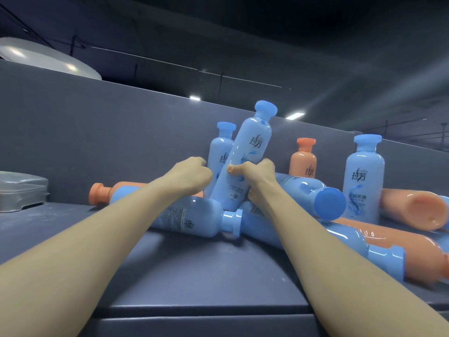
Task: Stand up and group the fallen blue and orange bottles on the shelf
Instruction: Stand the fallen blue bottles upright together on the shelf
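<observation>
My right hand (255, 177) grips a blue bottle (247, 147) low on its body; the bottle leans right, its base among fallen ones. My left hand (192, 176) has curled fingers against an upright blue bottle (221, 152) behind it; whether it holds that bottle is hidden. Another upright blue bottle (364, 176) and an upright orange bottle (303, 161) stand at the back. Fallen blue bottles lie under my left arm (192, 218), beside my right wrist (315, 193) and at the front right (347, 239). Fallen orange bottles lie at the left (102, 193) and right (413, 207) (418, 251).
The grey shelf (194, 276) has a tall back panel (121, 132) close behind the bottles. A grey plastic container (21, 190) sits at the left edge. The shelf's front lip (206, 310) runs below my forearms.
</observation>
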{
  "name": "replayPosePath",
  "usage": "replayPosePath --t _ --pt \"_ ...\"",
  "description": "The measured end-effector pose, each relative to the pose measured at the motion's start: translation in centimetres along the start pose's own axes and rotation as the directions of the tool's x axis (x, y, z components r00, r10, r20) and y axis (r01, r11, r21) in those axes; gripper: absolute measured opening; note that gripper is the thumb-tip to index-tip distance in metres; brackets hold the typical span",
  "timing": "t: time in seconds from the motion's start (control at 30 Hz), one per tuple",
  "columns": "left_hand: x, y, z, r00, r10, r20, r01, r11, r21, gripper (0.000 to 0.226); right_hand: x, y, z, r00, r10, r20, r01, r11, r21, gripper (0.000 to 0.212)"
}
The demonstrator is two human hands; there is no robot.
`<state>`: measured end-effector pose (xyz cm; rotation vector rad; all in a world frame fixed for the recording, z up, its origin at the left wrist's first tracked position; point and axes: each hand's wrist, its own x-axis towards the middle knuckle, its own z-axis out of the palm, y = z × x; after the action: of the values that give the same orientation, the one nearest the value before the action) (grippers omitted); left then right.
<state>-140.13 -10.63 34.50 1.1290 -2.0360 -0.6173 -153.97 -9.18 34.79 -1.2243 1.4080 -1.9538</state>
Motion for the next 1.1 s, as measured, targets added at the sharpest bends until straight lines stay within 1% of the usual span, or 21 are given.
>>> replayPosePath --t 0.03,0.07,0.13,0.33,0.47,0.67,0.77,0.83,0.9,0.97,1.1 --pt "0.1 0.1 0.1 1.000 0.026 0.016 -0.026 1.000 0.012 0.031 -0.1 0.1 0.2 1.000 -0.010 0.012 0.011 1.000 -0.020 0.055" --pt "0.2 0.0 0.2 0.998 0.062 0.023 -0.062 0.998 0.020 0.040 -0.2 0.1 0.4 0.999 -0.022 0.023 0.023 0.999 -0.039 0.058" --pt "0.3 -0.2 0.4 0.995 0.086 0.048 -0.087 0.996 0.025 0.058 -0.3 0.3 0.7 0.998 -0.036 0.042 0.039 0.996 -0.079 0.059" --pt "0.1 -0.1 0.8 0.987 0.141 0.074 -0.141 0.990 0.005 0.078 -0.5 0.2 0.7 0.995 -0.034 0.091 0.047 0.989 -0.142 0.055" --pt "0.1 -0.2 1.0 0.984 0.152 0.088 -0.151 0.988 -0.016 0.084 -0.2 0.4 0.7 0.995 -0.015 0.102 0.032 0.985 -0.169 0.055" --pt "0.1 -0.4 1.0 0.980 0.171 0.098 -0.173 0.985 0.012 0.079 0.1 1.1 1.3 0.990 -0.039 0.139 0.066 0.978 -0.197 0.056" --pt "0.1 -0.4 1.0 0.983 0.156 0.101 -0.159 0.987 0.025 0.055 0.2 1.3 1.3 0.986 -0.022 0.164 0.058 0.974 -0.218 0.050" --pt "0.1 -0.4 1.0 0.983 0.149 0.103 -0.152 0.988 0.028 0.048 0.0 1.4 1.3 0.982 -0.015 0.188 0.061 0.970 -0.236 0.049" --pt "0.1 -0.5 1.0 0.984 0.146 0.100 -0.149 0.989 0.025 0.047 0.1 1.5 1.4 0.983 -0.029 0.182 0.074 0.967 -0.244 0.051" --pt "0.1 -0.5 1.0 0.984 0.147 0.097 -0.150 0.988 0.022 0.046 0.2 1.6 1.4 0.984 -0.045 0.170 0.086 0.966 -0.245 0.041" --pt "0.1 -0.4 1.0 0.984 0.151 0.098 -0.155 0.987 0.033 0.056 0.3 1.6 1.2 0.984 -0.046 0.173 0.093 0.957 -0.276 0.029"
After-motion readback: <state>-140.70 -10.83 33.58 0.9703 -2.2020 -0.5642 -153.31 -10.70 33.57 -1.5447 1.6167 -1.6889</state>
